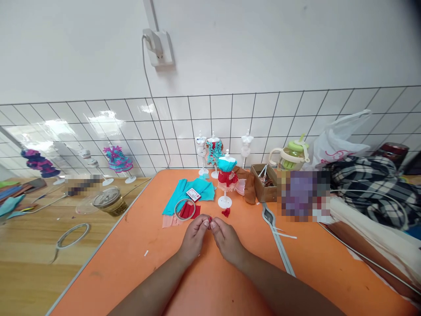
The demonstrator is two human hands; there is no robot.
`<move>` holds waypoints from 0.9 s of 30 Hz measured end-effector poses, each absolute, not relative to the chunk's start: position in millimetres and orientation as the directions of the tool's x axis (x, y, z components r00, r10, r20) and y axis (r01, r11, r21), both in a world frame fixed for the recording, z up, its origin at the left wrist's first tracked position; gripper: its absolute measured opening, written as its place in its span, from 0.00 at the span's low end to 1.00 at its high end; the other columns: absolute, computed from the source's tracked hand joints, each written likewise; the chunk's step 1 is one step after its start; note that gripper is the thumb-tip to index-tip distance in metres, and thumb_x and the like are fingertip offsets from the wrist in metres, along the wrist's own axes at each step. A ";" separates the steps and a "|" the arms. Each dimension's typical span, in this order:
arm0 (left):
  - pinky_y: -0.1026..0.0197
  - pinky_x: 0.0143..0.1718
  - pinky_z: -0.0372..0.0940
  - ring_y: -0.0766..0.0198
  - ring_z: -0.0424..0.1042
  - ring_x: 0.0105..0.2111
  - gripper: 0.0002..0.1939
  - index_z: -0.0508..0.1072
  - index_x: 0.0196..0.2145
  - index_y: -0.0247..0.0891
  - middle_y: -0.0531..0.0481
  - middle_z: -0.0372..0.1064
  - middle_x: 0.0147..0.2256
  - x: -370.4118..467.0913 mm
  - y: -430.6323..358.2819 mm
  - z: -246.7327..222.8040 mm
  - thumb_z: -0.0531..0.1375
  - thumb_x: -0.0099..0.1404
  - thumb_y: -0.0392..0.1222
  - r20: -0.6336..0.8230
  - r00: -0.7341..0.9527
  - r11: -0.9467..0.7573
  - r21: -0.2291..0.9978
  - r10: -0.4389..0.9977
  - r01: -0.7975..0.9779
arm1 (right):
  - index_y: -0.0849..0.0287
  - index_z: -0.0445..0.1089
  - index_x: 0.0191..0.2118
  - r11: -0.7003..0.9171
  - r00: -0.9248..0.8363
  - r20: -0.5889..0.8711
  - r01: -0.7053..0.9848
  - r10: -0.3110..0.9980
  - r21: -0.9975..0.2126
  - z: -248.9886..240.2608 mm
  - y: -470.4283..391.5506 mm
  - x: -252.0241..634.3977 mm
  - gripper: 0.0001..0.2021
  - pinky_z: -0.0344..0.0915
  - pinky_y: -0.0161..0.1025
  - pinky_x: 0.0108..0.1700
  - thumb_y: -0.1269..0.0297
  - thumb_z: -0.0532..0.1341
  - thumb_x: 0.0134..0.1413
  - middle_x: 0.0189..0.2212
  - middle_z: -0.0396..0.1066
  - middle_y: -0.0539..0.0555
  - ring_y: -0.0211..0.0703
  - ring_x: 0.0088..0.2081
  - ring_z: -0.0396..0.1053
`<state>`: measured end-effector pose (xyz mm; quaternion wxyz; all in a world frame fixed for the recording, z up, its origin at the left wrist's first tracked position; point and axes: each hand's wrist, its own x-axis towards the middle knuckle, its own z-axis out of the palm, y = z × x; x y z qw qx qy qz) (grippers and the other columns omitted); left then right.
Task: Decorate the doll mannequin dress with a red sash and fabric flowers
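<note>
My left hand (194, 235) and my right hand (226, 237) meet over the orange table, thumbs and fingertips pinched together. Between them shows a small piece of red cloth (210, 221), mostly covered by the fingers. Just beyond, a scrap of red fabric (226, 212) lies by the base of a small white dress form (225, 201), which wears a turquoise top (226, 164) and a red skirt (227, 179). Left of my hands, a silvery ring (176, 210) rests on folded red fabric (187, 211), beside turquoise cloth (174, 196) and a small red-and-white card (193, 194).
Further dress forms stand along the tiled wall, one in a teal-and-red dress (214, 151), one bare (246, 145). On the right are a brown box (268, 193), a grey zipper strip (279, 241), a green-lidded bottle (294, 156) and plaid cloth (368, 184). A jar (110, 202) stands left.
</note>
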<state>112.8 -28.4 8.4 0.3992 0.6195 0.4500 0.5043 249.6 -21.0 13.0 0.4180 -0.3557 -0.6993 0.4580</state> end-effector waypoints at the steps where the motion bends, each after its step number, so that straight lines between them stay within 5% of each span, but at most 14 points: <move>1: 0.62 0.37 0.60 0.64 0.63 0.32 0.13 0.65 0.30 0.37 0.51 0.63 0.29 112.4 -27.8 8.8 0.49 0.67 0.47 0.264 0.090 -0.275 0.948 0.960 0.157 | 0.57 0.60 0.30 0.320 -0.398 0.250 0.121 0.883 -0.940 12.6 -20.3 250.1 0.17 0.52 0.33 0.27 0.53 0.44 0.63 0.22 0.56 0.46 0.35 0.24 0.55; 12: 0.62 0.36 0.60 0.63 0.65 0.32 0.16 0.67 0.26 0.37 0.50 0.65 0.28 102.4 -24.2 11.9 0.49 0.68 0.46 0.308 0.201 -0.365 0.839 0.930 0.404 | 0.56 0.55 0.29 -0.092 -0.542 -0.079 0.003 0.836 -0.996 3.6 -13.4 255.7 0.23 0.44 0.29 0.13 0.40 0.44 0.57 0.12 0.51 0.40 0.29 0.11 0.45; 27: 0.63 0.34 0.60 0.64 0.63 0.30 0.15 0.65 0.27 0.37 0.51 0.63 0.27 101.2 -22.7 3.1 0.49 0.67 0.48 0.289 0.190 -0.339 0.874 0.938 0.347 | 0.56 0.53 0.25 0.198 -0.484 0.122 0.109 0.867 -0.974 5.8 -11.3 256.6 0.21 0.48 0.33 0.24 0.46 0.45 0.60 0.19 0.51 0.45 0.34 0.22 0.50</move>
